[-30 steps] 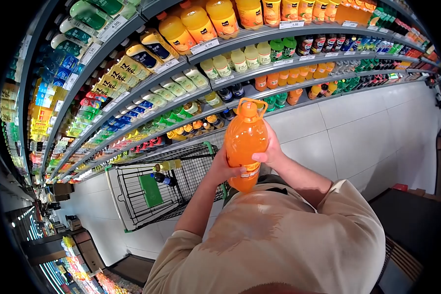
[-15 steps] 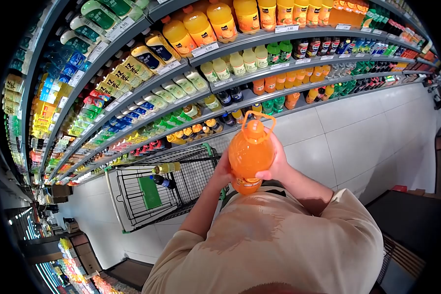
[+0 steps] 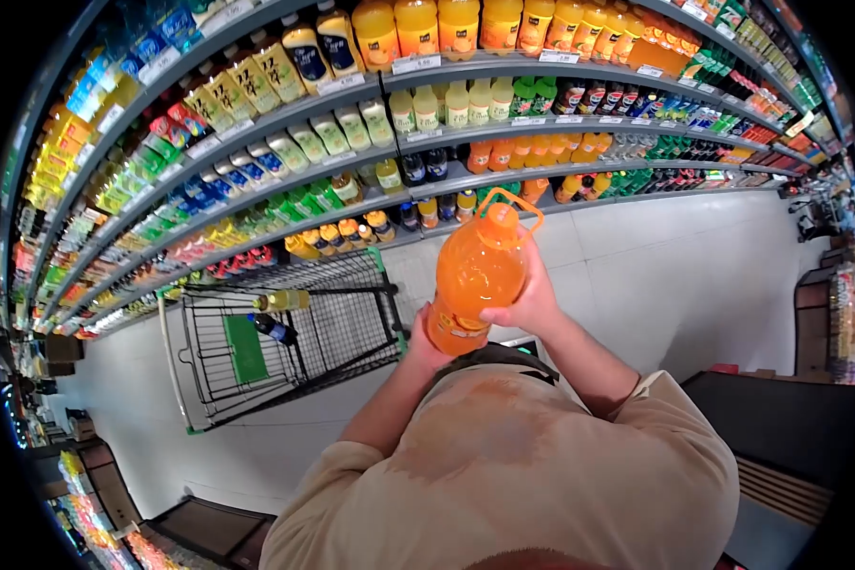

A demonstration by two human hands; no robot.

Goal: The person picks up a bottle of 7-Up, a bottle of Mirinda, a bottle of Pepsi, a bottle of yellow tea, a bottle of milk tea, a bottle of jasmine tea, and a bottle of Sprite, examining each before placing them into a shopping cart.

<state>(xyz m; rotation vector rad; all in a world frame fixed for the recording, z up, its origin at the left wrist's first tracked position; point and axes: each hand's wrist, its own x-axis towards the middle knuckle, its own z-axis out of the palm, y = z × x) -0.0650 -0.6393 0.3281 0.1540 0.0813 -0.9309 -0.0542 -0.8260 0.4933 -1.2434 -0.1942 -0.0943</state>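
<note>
A large bottle of orange drink (image 3: 482, 275) with an orange cap and a loop handle is held in front of my body, tilted with its top to the upper right. My right hand (image 3: 527, 299) grips its right side, thumb across the front. Around the lower left of the bottle my left hand (image 3: 426, 340) is closed, its fingers partly hidden behind it. To the left stands a shopping cart (image 3: 351, 337) of black wire. Inside the cart lie a bottle of pale yellow drink (image 3: 283, 301) and a dark bottle with a blue label (image 3: 274, 329).
Long curved-looking shelves (image 3: 503, 122) packed with drink bottles run along the far side. Light tiled floor (image 3: 674, 256) lies between them and me. A dark display unit (image 3: 779, 418) stands at right, and colourful goods (image 3: 95, 503) at lower left.
The view has turned, so the cart and shelves sit further left. The orange drink bottle is now tilted, its base swung left, with both hands still on it.
</note>
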